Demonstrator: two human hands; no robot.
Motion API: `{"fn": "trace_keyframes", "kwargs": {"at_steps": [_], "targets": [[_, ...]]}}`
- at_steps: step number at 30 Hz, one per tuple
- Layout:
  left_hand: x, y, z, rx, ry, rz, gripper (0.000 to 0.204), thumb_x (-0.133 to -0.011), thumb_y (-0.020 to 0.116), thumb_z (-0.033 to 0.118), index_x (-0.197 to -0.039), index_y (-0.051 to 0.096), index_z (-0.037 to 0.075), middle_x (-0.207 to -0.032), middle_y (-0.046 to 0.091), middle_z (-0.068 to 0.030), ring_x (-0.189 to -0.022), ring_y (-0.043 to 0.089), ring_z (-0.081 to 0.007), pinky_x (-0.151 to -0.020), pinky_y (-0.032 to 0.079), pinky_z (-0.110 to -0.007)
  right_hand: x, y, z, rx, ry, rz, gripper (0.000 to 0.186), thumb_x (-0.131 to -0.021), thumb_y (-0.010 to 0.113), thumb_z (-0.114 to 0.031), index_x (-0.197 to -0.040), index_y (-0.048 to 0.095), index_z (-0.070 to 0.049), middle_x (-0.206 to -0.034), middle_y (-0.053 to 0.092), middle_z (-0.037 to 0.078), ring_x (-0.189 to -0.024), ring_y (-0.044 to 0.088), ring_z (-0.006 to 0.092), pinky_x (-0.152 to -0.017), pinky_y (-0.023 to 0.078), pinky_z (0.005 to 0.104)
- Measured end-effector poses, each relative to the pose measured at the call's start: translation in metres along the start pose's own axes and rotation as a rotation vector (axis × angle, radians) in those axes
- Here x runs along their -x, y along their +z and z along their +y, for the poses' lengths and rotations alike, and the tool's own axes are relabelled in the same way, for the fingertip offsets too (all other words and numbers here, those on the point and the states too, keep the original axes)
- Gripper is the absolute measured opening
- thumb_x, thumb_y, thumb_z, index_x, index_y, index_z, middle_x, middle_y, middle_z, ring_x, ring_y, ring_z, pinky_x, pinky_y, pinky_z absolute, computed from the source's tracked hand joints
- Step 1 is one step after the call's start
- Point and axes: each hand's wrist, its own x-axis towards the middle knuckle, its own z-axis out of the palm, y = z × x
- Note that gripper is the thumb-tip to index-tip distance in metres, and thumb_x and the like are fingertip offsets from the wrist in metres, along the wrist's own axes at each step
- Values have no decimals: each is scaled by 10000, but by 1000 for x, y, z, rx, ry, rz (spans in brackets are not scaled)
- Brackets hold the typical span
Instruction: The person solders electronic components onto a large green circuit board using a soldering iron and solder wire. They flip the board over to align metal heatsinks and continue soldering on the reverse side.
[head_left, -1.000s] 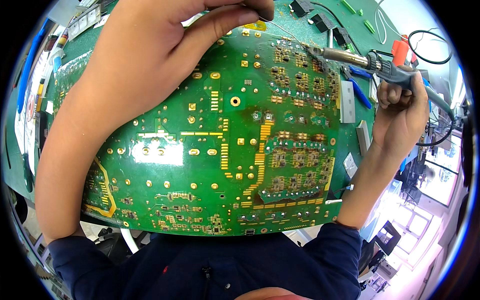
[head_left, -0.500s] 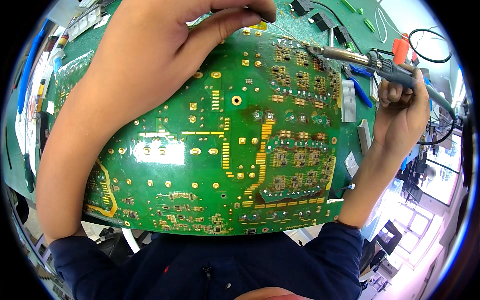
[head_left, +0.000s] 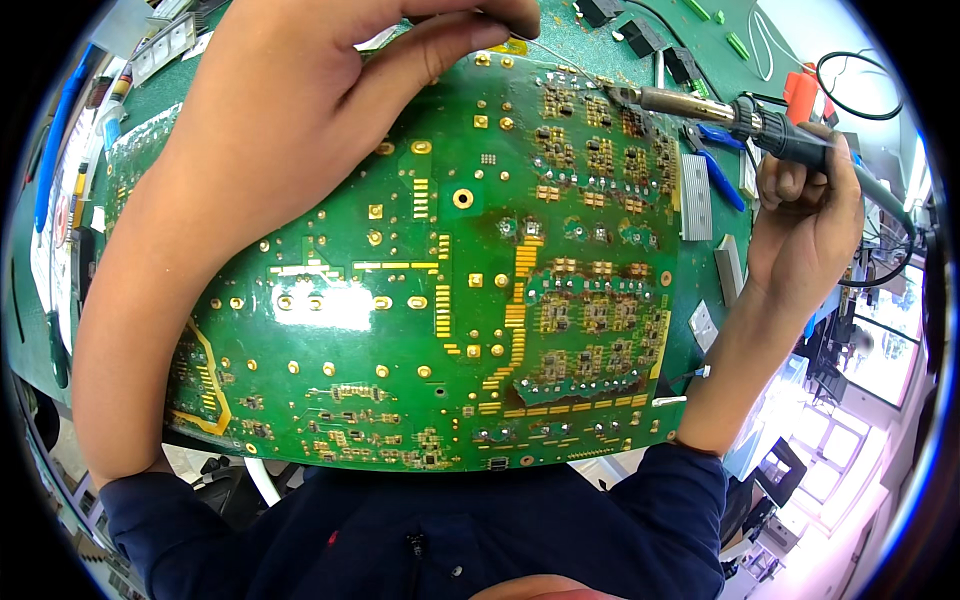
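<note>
A large green circuit board [head_left: 390, 335] with gold pads and many small parts lies in front of me, browned in patches on its right side. My left hand [head_left: 290, 120] reaches across its far left part, thumb and fingers pinching a thin solder wire [head_left: 560, 58]. That wire runs right toward the upper right of the board. From the right, my right hand [head_left: 808, 215] grips the dark handle of a soldering iron [head_left: 690, 106]. Its tip is at the far right component area, close to the wire's end; whether they touch I cannot tell.
Right of the board lie blue-handled pliers [head_left: 722, 182], a grey ridged heat sink [head_left: 694, 197] and an orange object [head_left: 800, 97]. Black blocks [head_left: 640, 38] stand beyond the far edge. A black cable [head_left: 860, 57] loops at the far right. Tools and papers crowd the left side.
The board has shifted slightly left. The iron's tip, the wire and my left hand have moved a little left too. Both grips stay the same.
</note>
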Motion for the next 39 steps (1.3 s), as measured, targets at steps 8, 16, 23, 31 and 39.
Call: {"fn": "trace_keyframes", "kwargs": {"at_steps": [8, 16, 23, 31, 39], "targets": [[-1, 1, 0, -5, -6, 7, 155, -882, 733, 15, -1036, 732, 2, -852, 650, -116, -733, 647, -231, -630, 504, -335, -1, -2, 1, -8, -18, -22, 353, -1062, 554, -248, -1058, 675, 83, -677, 570, 61, -616, 528, 146, -543, 366, 282], [0, 0, 10, -80, -4, 17, 153, -887, 734, 22, -1040, 733, 7, -864, 652, -116, -733, 648, -232, -635, 506, -335, 0, -1, 0, -12, -8, -15, 343, -1061, 550, -237, -1057, 667, 85, -676, 565, 70, -607, 526, 153, -542, 368, 283], [-2, -1, 5, -39, -21, -6, 151, -890, 731, 21, -1039, 734, 2, -861, 652, -117, -730, 644, -223, -630, 503, -329, 0, 0, -1, -10, -18, -20, 344, -1061, 547, -234, -1057, 663, 90, -673, 556, 69, -608, 527, 156, -540, 373, 286], [-2, -2, 11, -81, -7, -9, 152, -886, 727, 11, -1036, 733, -5, -860, 653, -121, -733, 647, -221, -630, 506, -326, 0, 0, -1, -21, -25, -33, 345, -1056, 552, -234, -1056, 660, 93, -666, 547, 69, -611, 530, 163, -549, 387, 291], [-3, 1, 6, -11, -16, -1, 157, -884, 723, 3, -1040, 733, -10, -850, 658, -125, -740, 653, -230, -631, 507, -337, 0, 0, -1, -18, -14, -10, 345, -1055, 557, -232, -1058, 669, 94, -668, 560, 75, -615, 539, 166, -562, 399, 291]]}}
